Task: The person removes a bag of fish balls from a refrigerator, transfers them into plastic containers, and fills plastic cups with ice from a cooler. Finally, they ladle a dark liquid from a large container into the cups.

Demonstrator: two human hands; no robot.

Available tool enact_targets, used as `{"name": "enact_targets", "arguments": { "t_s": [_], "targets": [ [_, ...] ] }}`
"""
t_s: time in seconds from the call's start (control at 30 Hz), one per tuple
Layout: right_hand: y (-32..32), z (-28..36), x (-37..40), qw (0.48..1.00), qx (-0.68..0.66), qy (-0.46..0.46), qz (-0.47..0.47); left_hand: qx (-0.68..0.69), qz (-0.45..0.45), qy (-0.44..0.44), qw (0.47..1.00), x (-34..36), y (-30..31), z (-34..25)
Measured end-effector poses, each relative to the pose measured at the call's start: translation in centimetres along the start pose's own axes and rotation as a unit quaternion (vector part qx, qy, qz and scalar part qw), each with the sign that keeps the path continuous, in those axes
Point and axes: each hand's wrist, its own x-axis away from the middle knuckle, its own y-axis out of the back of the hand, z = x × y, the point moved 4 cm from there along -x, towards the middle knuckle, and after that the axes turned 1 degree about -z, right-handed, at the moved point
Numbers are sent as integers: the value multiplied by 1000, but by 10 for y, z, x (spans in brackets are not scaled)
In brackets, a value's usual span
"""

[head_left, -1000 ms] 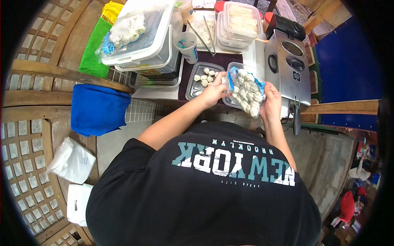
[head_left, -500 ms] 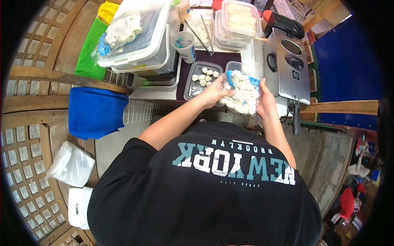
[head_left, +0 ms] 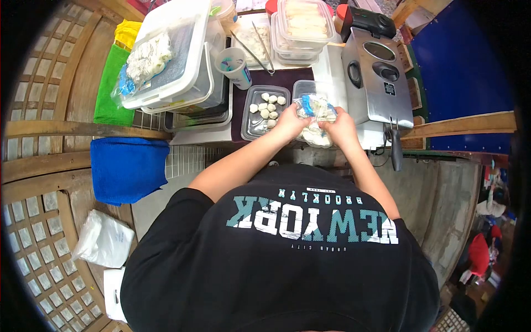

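Both hands meet in front of the chest, above the near edge of the tabletop [head_left: 326,61], and the clear plastic bag of white balls [head_left: 313,117] sits right between them. The left hand [head_left: 287,123] has its fingers curled onto the bag's left side. The right hand [head_left: 341,125] pinches the bunched plastic at the bag's top right, so both are closed on it and their knuckles nearly touch. The bag hangs over a clear tray [head_left: 303,87], whose far rim shows just beyond it. Just to the left of the left hand is a second tray of loose white balls [head_left: 264,105]. The metal fryer [head_left: 377,83] stands just beside the right hand, and a paper cup [head_left: 234,66] stands farther back on the left.
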Motion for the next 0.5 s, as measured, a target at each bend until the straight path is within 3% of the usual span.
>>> {"name": "enact_targets", "arguments": {
  "t_s": [0.03,0.17,0.2,0.27,0.3,0.4,0.5],
  "targets": [
    [-3,-5,-6,1000,26,2,2,-53,-16,11,998,0,0,0],
    [-8,-23,-18,998,-1,19,-64,128,31,110,985,-15,-6,23],
    [-12,-33,-25,992,-117,-46,-24,163,27,139,976,-10,-3,13],
    [-23,-48,-33,922,-342,-172,57,228,29,178,957,-7,0,6],
    [-11,-21,-20,903,-377,-185,89,258,35,188,947,-7,-2,8],
    [-11,-32,-26,951,-260,-142,82,297,43,183,936,-7,-6,11],
    [-17,-42,-29,960,-254,-103,55,280,34,168,945,-11,-8,18]
  ]
}}
